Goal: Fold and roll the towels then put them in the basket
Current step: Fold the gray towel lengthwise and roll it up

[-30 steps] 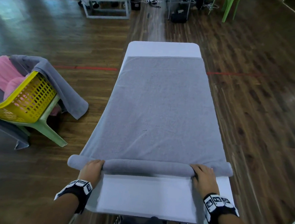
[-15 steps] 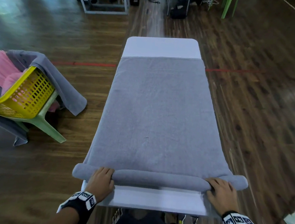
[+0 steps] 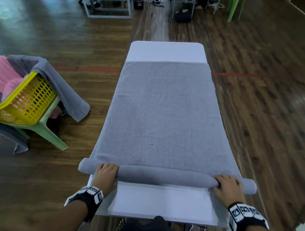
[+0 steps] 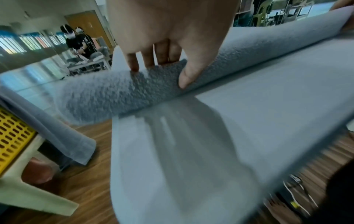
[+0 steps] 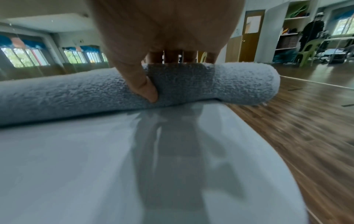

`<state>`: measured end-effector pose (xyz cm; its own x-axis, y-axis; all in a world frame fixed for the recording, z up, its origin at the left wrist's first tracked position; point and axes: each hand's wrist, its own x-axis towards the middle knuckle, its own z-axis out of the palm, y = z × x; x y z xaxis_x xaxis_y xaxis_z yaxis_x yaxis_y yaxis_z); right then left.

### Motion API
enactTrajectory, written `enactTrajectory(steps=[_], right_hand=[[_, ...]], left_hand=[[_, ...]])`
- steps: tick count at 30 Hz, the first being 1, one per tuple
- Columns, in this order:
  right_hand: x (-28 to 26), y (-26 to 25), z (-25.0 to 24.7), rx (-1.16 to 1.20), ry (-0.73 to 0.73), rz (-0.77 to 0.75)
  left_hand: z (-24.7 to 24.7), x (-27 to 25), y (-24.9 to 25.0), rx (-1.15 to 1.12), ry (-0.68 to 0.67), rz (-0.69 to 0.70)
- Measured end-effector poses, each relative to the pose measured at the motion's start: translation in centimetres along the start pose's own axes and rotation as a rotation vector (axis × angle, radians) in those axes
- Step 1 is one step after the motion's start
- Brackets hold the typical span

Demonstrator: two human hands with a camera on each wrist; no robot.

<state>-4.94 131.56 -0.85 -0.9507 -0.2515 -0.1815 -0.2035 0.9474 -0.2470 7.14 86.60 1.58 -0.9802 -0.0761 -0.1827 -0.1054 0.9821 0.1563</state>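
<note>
Both hands sit on the rolled near end of the grey towel (image 3: 163, 114), one at each end of the roll. Left hand (image 3: 106, 175): fingers curled over the top of the roll, thumb (image 4: 188, 75) pressed into its near face, so it grips the towel. Right hand (image 3: 229, 188): same hold, four fingers over the top, thumb (image 5: 146, 87) dug into the near side of the roll.

Towel lies flat along the white table (image 3: 167, 50), covering most of its length; a bare strip of tabletop shows at the far end and another at the near end, in front of the roll. Roll runs across the table's width, and both its ends stick out past the table edges.

Yellow basket (image 3: 21, 103) stands to the left of the table, well apart from it, on a pale green plastic chair (image 3: 45, 130). Pink towels (image 3: 3, 74) sit inside it; a second grey towel (image 3: 62, 88) is draped over its rim and hangs down toward the wooden floor (image 3: 267, 124).

Both wrists carry black bands with black-and-white marker tags. Far background: metal frame table (image 3: 109, 4) with clutter on it, green chair (image 3: 233, 7).
</note>
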Motion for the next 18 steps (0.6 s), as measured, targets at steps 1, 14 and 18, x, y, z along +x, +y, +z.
enactTrajectory(steps=[1, 14, 18], right_hand=[[0.9, -0.4, -0.7, -0.006, 0.023, 0.012], [4.3, -0.7, -2.2, -0.049, 0.03, 0.092], [4.2, -0.4, -1.1, -0.03, 0.014, 0.069]], left_hand=[[-0.5, 1.0, -0.3, 0.035, 0.008, -0.009], [-1.1, 4.5, -0.3, 0.082, 0.037, -0.006], [0.1, 5.5, 0.2, 0.093, 0.062, 0.017]])
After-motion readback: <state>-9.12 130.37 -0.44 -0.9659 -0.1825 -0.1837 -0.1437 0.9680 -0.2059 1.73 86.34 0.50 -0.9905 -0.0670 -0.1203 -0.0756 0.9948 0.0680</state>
